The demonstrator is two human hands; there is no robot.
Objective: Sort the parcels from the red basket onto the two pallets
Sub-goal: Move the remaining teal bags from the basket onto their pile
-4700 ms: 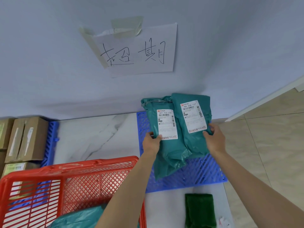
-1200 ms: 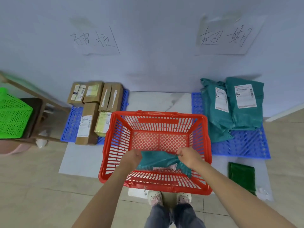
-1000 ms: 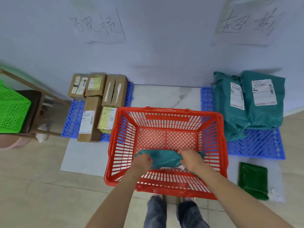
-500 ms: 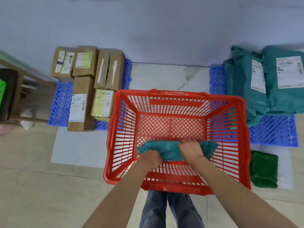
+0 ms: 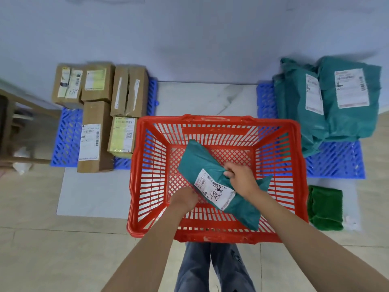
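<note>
Parcel in hand: a teal mailer bag point(image 5: 212, 180) lies slantwise inside the red basket point(image 5: 214, 234), its far end up toward the basket's middle, its near end over the near right wall; a white label with handwriting faces up.
Right hand point(image 5: 242, 180): fingers curled into the bag's upper edge, bunching the plastic in a grip.
Left hand point(image 5: 185, 200): at the bag's near left edge, beside the label; fingers curled under (whether they pinch the bag or only touch it, I cannot tell).
Red basket: on the floor in the middle, between the two pallets, just beyond the person's jeans point(image 5: 212, 268).
Left pallet point(image 5: 67, 135): blue, far left, carrying five brown cardboard boxes point(image 5: 95, 133) packed close together, labels up.
Right pallet point(image 5: 336, 163): blue, far right, carrying two teal bags point(image 5: 328, 102) that overlap and lean against the wall point(image 5: 189, 39).
Floor slab point(image 5: 202, 98): white marbled, running under the basket and between the pallets.
Green cloth point(image 5: 325, 207): folded, near right, just beside the basket.
Wooden frame point(image 5: 12, 131): at the far left edge, next to the left pallet.
</note>
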